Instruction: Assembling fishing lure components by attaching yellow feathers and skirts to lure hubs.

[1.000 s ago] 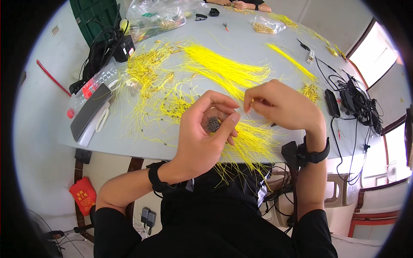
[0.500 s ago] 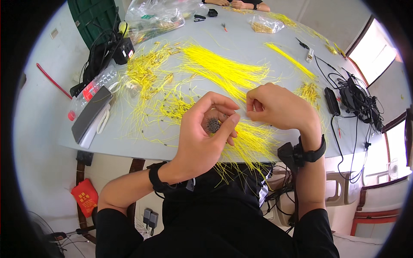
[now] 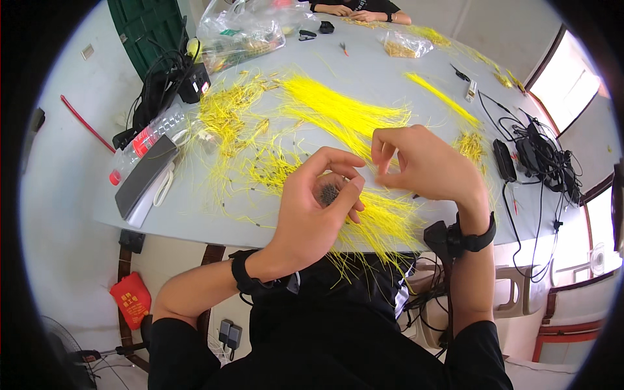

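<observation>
My left hand (image 3: 312, 211) is curled around a bundle of thin yellow strands, whose packed grey tips (image 3: 328, 194) show as a bristly round cluster between thumb and fingers. Below that hand the yellow strands (image 3: 387, 224) fan out over the table's near edge. My right hand (image 3: 429, 166) hovers just right of it, fingers bent toward the thumb in a pinch; whatever lies between the fingertips is too small to make out. Beyond the hands lies a long sheaf of bright yellow strands (image 3: 338, 107). To the left spreads a tangle of yellow strands with grey tips (image 3: 266, 169).
A plastic bottle (image 3: 146, 140) and a dark flat case (image 3: 148, 172) lie at the table's left. Plastic bags (image 3: 240, 39) sit at the far left. Black cables (image 3: 546, 156) heap on the right. Across the table, another person's hands (image 3: 367, 14) rest near yellow pieces.
The view has shifted slightly, moving the scene a little down and right. My right fingers have changed their bend a little; my left hand keeps its hold on the bundle.
</observation>
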The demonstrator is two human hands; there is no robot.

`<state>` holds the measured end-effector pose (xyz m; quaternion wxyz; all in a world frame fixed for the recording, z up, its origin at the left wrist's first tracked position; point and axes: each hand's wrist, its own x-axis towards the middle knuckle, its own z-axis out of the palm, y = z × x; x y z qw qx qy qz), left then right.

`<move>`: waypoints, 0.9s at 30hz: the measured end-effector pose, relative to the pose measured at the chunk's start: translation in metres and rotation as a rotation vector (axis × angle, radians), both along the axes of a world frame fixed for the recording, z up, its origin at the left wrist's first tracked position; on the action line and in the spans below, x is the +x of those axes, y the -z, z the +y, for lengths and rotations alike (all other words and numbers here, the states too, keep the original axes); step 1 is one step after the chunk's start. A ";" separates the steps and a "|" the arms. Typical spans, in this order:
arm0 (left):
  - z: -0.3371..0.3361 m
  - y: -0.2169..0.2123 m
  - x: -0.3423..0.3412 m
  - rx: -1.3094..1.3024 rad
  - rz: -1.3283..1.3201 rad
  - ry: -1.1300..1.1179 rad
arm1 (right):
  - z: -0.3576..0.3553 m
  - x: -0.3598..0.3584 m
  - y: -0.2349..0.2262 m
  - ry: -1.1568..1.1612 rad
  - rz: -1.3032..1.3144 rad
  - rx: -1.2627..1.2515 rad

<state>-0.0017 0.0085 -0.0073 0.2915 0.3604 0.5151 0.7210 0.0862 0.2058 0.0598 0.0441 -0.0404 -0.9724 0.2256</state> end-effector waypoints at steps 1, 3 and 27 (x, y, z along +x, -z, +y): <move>0.000 0.000 0.001 -0.003 -0.006 0.007 | -0.001 0.002 0.000 0.001 0.003 0.002; 0.000 0.001 0.000 -0.011 0.006 0.006 | -0.007 0.002 -0.001 0.042 -0.019 0.053; 0.001 0.002 -0.002 -0.099 0.060 0.051 | -0.023 0.018 -0.036 -0.048 -0.027 -0.381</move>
